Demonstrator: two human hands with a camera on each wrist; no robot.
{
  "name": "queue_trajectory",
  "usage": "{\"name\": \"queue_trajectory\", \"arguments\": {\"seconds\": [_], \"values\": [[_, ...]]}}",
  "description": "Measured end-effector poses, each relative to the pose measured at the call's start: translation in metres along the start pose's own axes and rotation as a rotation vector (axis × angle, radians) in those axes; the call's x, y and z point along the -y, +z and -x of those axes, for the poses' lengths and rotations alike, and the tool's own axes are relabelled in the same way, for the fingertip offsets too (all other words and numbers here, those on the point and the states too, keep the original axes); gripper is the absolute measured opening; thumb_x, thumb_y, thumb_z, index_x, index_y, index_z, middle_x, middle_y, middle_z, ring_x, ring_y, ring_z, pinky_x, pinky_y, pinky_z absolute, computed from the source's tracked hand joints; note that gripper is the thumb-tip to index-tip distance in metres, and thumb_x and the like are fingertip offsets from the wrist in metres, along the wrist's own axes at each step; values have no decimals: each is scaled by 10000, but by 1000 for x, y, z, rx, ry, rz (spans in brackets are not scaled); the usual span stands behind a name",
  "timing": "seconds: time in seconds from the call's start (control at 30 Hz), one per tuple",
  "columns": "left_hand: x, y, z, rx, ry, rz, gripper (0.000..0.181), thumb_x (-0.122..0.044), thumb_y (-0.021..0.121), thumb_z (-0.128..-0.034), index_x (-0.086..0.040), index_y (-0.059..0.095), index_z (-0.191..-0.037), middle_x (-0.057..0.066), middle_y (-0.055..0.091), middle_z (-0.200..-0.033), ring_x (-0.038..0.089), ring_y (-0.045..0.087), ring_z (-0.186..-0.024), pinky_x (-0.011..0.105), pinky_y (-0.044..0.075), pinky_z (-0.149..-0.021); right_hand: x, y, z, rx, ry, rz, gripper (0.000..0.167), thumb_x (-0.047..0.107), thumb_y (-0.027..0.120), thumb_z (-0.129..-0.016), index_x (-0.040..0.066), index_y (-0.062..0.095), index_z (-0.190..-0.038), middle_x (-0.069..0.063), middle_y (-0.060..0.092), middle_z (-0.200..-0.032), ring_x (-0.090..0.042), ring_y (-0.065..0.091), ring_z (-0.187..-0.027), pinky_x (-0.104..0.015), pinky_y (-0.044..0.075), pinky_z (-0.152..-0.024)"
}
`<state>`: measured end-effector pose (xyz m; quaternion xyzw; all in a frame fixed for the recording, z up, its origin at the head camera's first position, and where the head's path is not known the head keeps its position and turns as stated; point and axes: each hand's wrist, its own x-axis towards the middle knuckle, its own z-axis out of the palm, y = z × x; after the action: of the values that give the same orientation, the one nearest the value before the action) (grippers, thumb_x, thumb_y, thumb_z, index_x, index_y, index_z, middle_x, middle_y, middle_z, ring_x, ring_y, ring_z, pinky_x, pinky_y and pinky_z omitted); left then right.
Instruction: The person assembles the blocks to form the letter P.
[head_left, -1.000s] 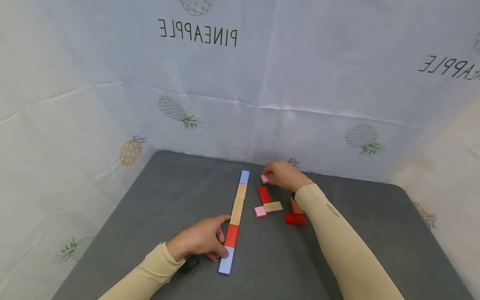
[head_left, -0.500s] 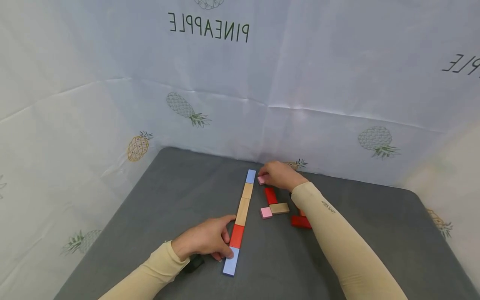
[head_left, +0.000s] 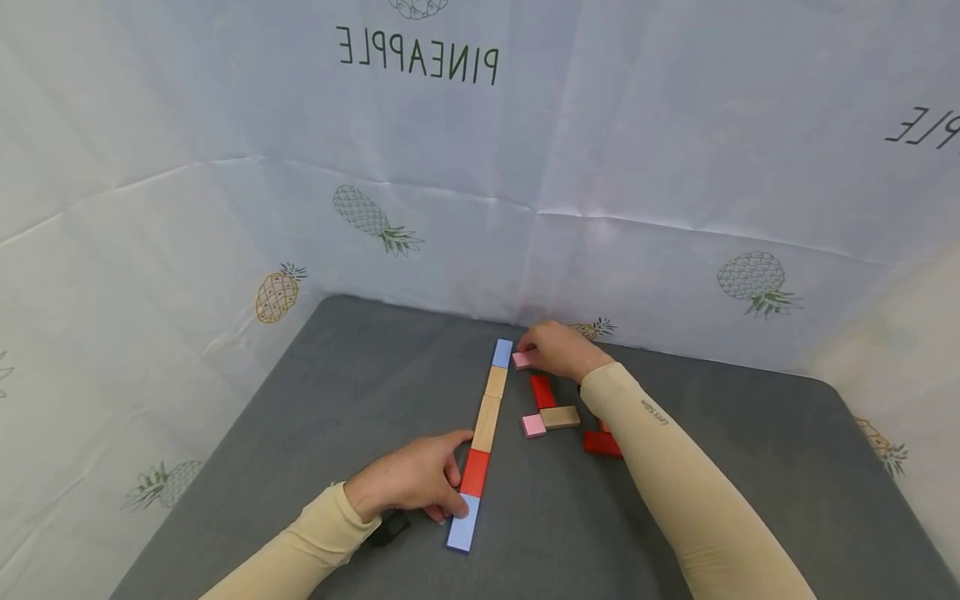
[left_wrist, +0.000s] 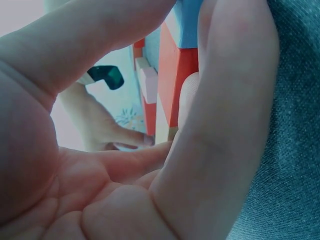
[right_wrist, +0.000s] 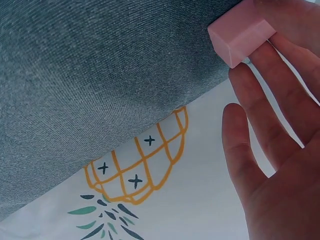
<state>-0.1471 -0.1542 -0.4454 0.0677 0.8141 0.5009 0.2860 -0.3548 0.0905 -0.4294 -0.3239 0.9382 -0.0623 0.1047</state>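
A straight row of several blocks runs away from me across the dark table. From the near end come a light blue block (head_left: 463, 525), a red block (head_left: 475, 472), two plain wooden blocks (head_left: 486, 423) and a far blue block (head_left: 502, 352). My left hand (head_left: 412, 475) lies along the row's left side, its thumb and a finger pinching the near blue block, its index fingertip touching the plain wood. At the far end, my right hand (head_left: 564, 348) pinches a small pink block (right_wrist: 242, 30), just right of the far blue block and apart from it.
Right of the row lie a red block (head_left: 542, 391), a wooden block (head_left: 560, 417) and another pink block (head_left: 533, 426). A dark red block (head_left: 602, 443) and an orange piece sit partly behind the right sleeve. A pineapple-print cloth (head_left: 637, 150) hangs behind the table.
My right hand has brought the pink block leftward, closer to the far blue block. The left hand stays at the row. The head view has shifted slightly.
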Motion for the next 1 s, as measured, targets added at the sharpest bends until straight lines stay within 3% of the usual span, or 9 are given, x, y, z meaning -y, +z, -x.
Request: {"name": "queue_trajectory", "arguments": {"seconds": [0.57,0.77,1.0], "values": [[0,1,0,-1,-3,-1,1015,100,903,-731,-51,428,-1615,118,627,-915,200,686,-593,359,643,-550,2,-1,-1,23,42,-48,248,160,708,-1051,139,798,-1281,-55,780,-1208,-210,656,-1006,-385,628,-950],[-1,2,0,-4,-5,-12,1018,94,907,-729,-49,427,-1616,111,629,-915,203,696,-596,360,644,-554,1,-4,6,22,66,-88,284,173,723,-1045,133,772,-1321,-68,765,-1268,-234,669,-1080,-430,613,-1019],[0,2,1,-14,-6,-19,1014,84,903,-728,-54,430,-1614,111,629,-922,205,703,-599,361,647,-560,6,-2,35,-98,202,-172,470,307,750,-1021,40,697,-1404,-148,730,-1368,-327,697,-1215,-533,594,-1075]]}}
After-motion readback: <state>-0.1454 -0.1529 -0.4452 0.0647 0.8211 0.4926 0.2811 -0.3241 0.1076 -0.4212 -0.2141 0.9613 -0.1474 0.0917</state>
